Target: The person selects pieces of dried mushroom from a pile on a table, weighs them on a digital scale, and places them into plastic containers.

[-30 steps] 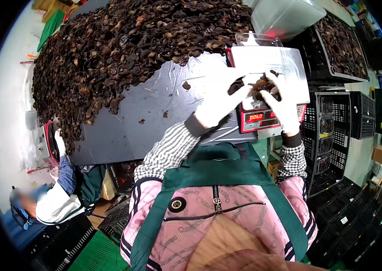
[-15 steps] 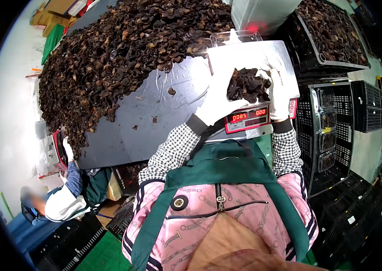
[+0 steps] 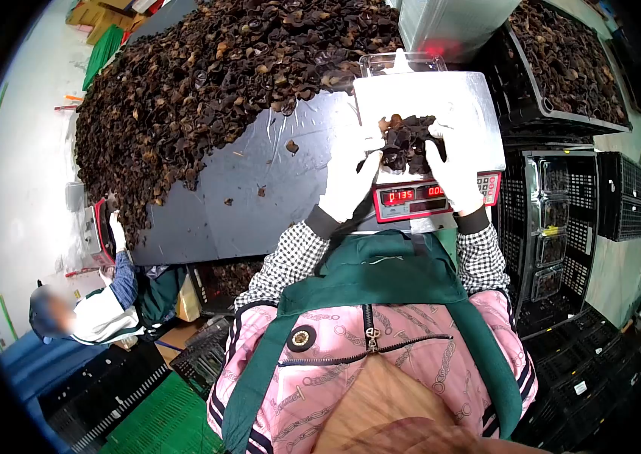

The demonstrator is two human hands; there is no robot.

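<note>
A clump of dark wood ear mushrooms (image 3: 410,147) lies on the bright metal plate of a scale (image 3: 472,102). My left hand (image 3: 349,178), in a white glove, presses against the clump's left side with thumb and fingers. On the opposite side, my gloved right hand (image 3: 453,172) grips its edge, thumb in front. Glare blurs some fingertips. Just below, the red-framed display (image 3: 403,197) reads 0.135 on its left; the right-hand reading is partly covered by my right hand.
A big heap of wood ears (image 3: 207,83) covers the dark table (image 3: 222,227). Behind the scale are a clear plastic box (image 3: 403,63) and a stack of clear containers (image 3: 453,26). Black crates (image 3: 521,113) stand right. A co-worker (image 3: 104,318) is at the left by another scale (image 3: 98,231).
The left reading rose from 0.085 to 0.135. My hands shifted lower around the clump, and my right hand moved to its front right. The view moved slightly.
</note>
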